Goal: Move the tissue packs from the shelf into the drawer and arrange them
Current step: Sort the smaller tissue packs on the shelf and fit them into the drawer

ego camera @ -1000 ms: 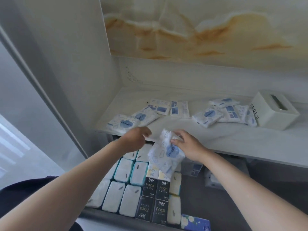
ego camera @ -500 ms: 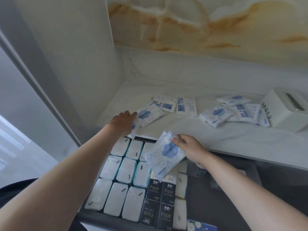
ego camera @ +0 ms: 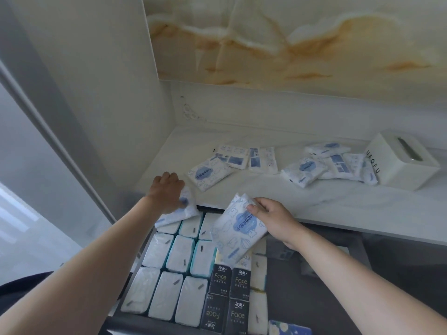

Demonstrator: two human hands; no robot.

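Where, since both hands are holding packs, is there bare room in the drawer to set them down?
Bare dark floor shows in the drawer, right of the narrow white column beside the black Face packs. Its left half, white packs in rows, is crowded.

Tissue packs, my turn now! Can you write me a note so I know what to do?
Left hand grips one pack at the front edge of the shelf. Right hand holds another pack over the drawer.
Done: rows of packs already fill the drawer's left side.
Left: put both held packs in, then move the loose packs on the shelf, beside the white tissue box, and line them up.
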